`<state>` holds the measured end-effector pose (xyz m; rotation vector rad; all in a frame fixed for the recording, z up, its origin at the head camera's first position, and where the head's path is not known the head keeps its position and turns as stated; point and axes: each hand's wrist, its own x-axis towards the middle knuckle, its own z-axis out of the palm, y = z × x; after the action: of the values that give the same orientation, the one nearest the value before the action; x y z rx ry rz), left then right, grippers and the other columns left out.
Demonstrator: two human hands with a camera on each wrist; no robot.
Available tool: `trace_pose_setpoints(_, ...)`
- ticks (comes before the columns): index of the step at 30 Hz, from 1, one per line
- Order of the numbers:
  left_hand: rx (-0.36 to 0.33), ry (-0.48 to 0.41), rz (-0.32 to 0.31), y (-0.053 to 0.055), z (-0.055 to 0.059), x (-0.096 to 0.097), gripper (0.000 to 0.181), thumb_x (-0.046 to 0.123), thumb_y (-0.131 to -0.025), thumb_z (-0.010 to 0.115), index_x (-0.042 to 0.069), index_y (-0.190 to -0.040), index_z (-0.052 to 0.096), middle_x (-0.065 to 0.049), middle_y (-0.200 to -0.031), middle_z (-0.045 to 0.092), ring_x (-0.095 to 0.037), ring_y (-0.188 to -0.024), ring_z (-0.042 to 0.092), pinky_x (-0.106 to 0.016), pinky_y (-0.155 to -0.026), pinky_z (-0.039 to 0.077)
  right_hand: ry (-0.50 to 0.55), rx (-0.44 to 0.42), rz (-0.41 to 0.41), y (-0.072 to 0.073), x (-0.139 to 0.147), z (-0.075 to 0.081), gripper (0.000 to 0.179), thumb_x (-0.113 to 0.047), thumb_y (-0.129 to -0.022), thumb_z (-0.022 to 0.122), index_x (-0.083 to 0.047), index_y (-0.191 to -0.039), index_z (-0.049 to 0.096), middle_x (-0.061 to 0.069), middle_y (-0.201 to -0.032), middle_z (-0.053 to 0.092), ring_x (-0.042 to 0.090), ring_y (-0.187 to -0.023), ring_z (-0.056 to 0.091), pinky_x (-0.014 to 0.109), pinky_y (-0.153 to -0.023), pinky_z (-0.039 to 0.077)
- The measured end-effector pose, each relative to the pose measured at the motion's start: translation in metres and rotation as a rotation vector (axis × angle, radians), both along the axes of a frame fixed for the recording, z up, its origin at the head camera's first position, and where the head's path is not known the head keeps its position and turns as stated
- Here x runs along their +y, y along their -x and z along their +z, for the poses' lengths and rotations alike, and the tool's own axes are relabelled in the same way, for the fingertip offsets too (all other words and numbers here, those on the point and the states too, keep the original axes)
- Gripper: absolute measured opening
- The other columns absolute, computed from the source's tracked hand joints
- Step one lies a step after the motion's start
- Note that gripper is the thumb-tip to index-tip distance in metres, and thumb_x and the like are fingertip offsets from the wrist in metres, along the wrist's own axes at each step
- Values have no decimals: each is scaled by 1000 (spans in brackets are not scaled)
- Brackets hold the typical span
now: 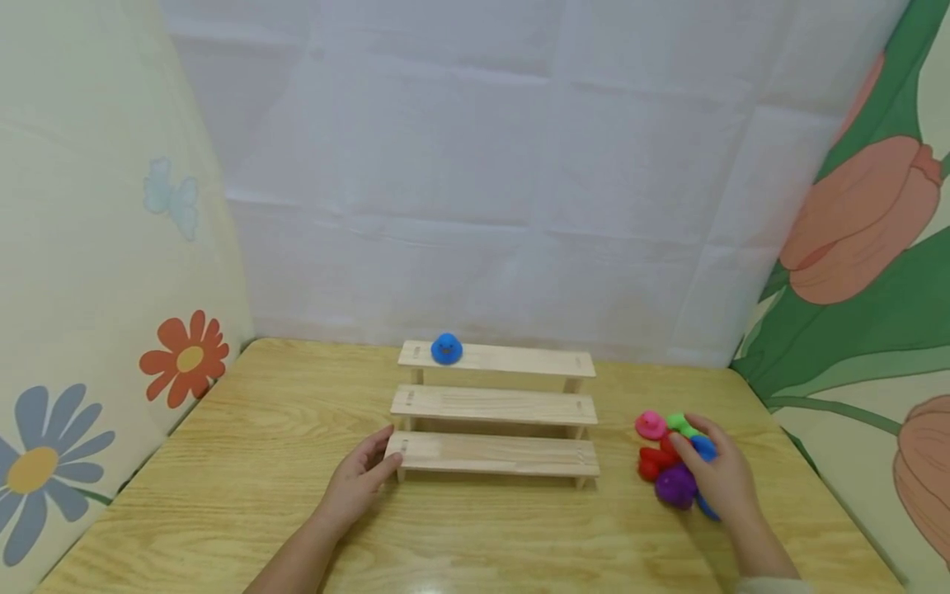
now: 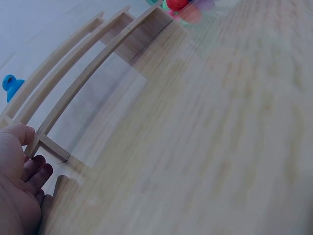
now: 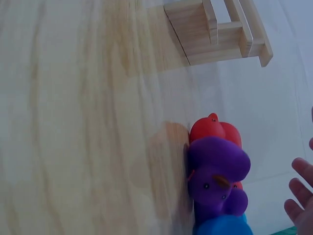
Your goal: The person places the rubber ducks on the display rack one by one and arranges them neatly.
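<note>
A three-tier wooden stand stands on the table, a blue rubber duck on the left of its top tier. My left hand grips the left end of the lowest tier, thumb over the board and fingers curled at its edge. My right hand hovers over a cluster of toys at the right, its fingers loosely extended and apart from them in the right wrist view. Among them are a purple duck, red ducks, a pink duck, a green toy and blue toys, partly hidden by the hand.
The wood-grain table ends at a white cloth backdrop behind the stand. Flower-printed panels rise on both sides. The toy cluster lies to the right of the stand, with a strip of tabletop between them.
</note>
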<state>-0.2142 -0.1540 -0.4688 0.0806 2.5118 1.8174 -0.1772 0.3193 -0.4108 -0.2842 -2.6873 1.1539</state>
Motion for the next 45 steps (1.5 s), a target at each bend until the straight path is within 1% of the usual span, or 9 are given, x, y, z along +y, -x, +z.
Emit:
trace_pose_setpoints(4,6,5,-3,-1,1,0,59,24,-100,57,1,-149,36,-22,-141,52,-34,-131,49,-44,-107,40,-6,-42,-5,-3,6,-3,67,-50,-97,54,-5,-146,42,26,-154,34,49,-141,28,66,-111,24)
trace_pose_setpoints(7,10,10,-6,-1,1,0,58,24,-100,57,0,-149,35,-23,-141,52,-35,-131,49,-45,-107,40,-2,-64,-6,-5,9,-5,67,-48,-98,54,-5,-146,41,26,-154,33,49,-142,26,65,-111,24)
trace_pose_setpoints(10,5,13,-5,0,1,-1,59,24,-100,57,1,-150,35,-23,-142,52,-34,-131,49,-42,-106,41,-3,-66,-9,-7,10,-6,63,-43,-98,56,-3,-145,42,26,-153,35,47,-141,29,63,-111,26)
trace_pose_setpoints(15,3,10,-11,0,1,-2,60,25,-100,57,1,-150,35,-23,-142,51,-34,-131,49,-38,-104,42,-6,-82,-3,-10,12,-9,62,-43,-98,57,-2,-144,43,27,-152,36,46,-139,33,63,-108,30)
trace_pose_setpoints(20,3,7,-13,0,1,-3,60,25,-100,57,1,-150,34,-23,-143,51,-34,-132,48,-38,-105,42,-30,-120,18,-11,12,-13,64,-45,-98,56,-4,-145,42,29,-152,34,50,-141,28,65,-111,25)
trace_pose_setpoints(27,6,7,-2,3,0,-1,59,24,-100,56,2,-150,35,-21,-142,52,-32,-131,49,-37,-105,41,-78,-101,56,-14,11,-19,59,-42,-97,59,-5,-141,48,29,-149,39,52,-137,32,68,-107,28)
trace_pose_setpoints(32,16,8,3,2,-1,-1,58,23,-99,57,1,-149,36,-21,-141,53,-31,-130,50,-30,-101,43,-84,-129,61,-18,9,-20,62,-45,-96,59,-3,-141,47,30,-147,41,52,-136,34,67,-107,29)
trace_pose_setpoints(39,5,-2,-11,3,-3,-2,60,26,-100,58,2,-150,35,-22,-143,51,-34,-132,48,-40,-107,40,-71,-148,53,-23,9,-23,62,-42,-95,62,-2,-140,48,28,-140,50,47,-132,42,64,-107,32)
trace_pose_setpoints(45,7,7,-7,2,-3,-2,60,24,-100,57,1,-150,35,-22,-142,51,-34,-132,48,-40,-107,41,-124,-132,76,-24,10,-29,62,-41,-93,65,1,-136,52,30,-140,50,50,-132,41,64,-107,32)
